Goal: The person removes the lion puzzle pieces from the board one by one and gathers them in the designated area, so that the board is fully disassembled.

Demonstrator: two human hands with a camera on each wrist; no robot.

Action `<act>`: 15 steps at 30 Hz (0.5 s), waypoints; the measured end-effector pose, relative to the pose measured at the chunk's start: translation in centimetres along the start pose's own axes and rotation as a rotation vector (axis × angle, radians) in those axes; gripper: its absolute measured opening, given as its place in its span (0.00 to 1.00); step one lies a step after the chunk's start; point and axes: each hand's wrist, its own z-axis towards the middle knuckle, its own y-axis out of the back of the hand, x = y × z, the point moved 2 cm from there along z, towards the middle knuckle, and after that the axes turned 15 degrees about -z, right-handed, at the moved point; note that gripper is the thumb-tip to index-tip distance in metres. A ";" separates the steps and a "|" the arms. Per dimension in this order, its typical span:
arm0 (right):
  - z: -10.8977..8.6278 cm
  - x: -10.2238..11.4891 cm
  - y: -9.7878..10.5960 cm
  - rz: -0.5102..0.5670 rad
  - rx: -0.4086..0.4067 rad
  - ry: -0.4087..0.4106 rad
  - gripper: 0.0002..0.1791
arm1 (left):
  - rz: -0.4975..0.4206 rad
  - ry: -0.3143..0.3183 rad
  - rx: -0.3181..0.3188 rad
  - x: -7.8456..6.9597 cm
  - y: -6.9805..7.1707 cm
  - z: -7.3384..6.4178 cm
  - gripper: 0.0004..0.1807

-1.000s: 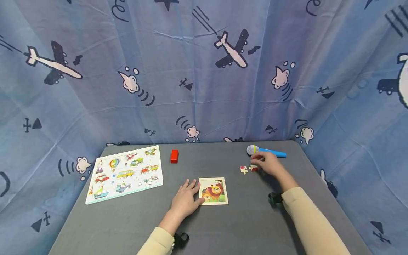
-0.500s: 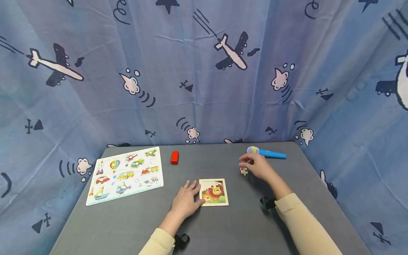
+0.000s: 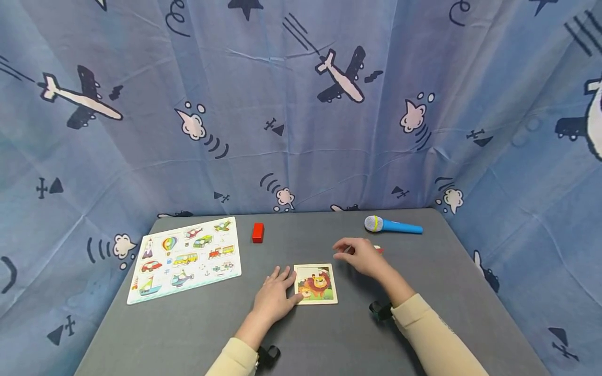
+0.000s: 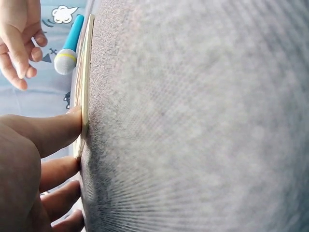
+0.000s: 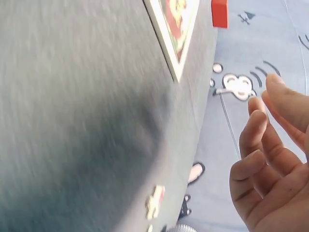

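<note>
Lion puzzle (image 3: 316, 284) is laid flat on the grey table (image 3: 301, 339), just below centre of the head frame. Its L edge is touched by the L hand (image 3: 275, 296), fingers spread wide, nothing gripped. R hand (image 3: 359, 256) is held right of centre, fingers loosely bent. Jigsaw pc (image 3: 378, 249) is partly hidden behind it; blue toy mic (image 3: 400, 226) is seen farther up. Red block (image 3: 258, 233) & pic board (image 3: 199, 270) are set L of centre. In L-wrist view, puzzle is shown edge-on, L of centre, w/ thumb on it; mic & R hand are seen upper L. In R-wrist view, R fingers are half-curled w/ narrow gaps, nothing visible btwn them; puzzle is cut off at top.
</note>
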 end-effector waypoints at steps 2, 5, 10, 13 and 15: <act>0.1 0.4 -0.6 0.007 0.011 0.014 0.12 | -0.002 0.001 -0.001 0.0 0.0 0.0 0.36; 0.1 1.0 -1.6 0.019 0.024 0.031 0.12 | -0.001 0.001 -0.004 0.0 0.1 0.0 0.36; 0.4 1.6 -3.2 0.041 0.070 0.036 0.11 | 0.012 -0.005 -0.011 -0.1 0.1 0.0 0.36; 0.7 1.7 -4.1 0.034 0.093 0.032 0.10 | 0.013 -0.004 -0.010 0.0 0.1 0.0 0.35; 0.9 1.7 -4.6 0.021 0.093 0.041 0.10 | 0.012 -0.002 -0.010 -0.1 0.1 0.0 0.35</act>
